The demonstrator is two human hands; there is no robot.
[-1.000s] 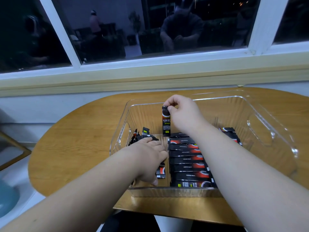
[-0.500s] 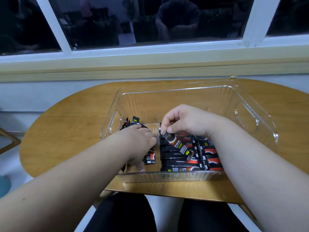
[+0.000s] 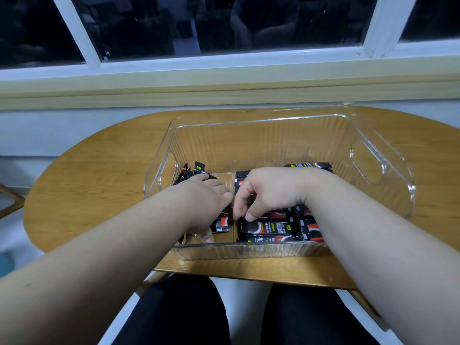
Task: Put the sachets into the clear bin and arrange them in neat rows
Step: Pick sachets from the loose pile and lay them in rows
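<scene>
Reaching both hands into the clear bin (image 3: 261,120) on the wooden surface (image 3: 99,175).
Right hand (image 3: 271,190) curls its fingertips down onto the left end of the row of black sachets (image 3: 271,227) lying flat in the bin's near middle. Left hand (image 3: 206,195) lies knuckles-up, fingers bent, over the loose sachets (image 3: 199,168) at the bin's left end. Whether either hand actually grips a sachet cannot be told.

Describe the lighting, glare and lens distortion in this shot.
Head view: dim indoor light; the dark window mirrors the room; glints streak the clear bin's rim; the wide lens bows the sill and table edge; sachets by the right hand read slightly soft.
</scene>
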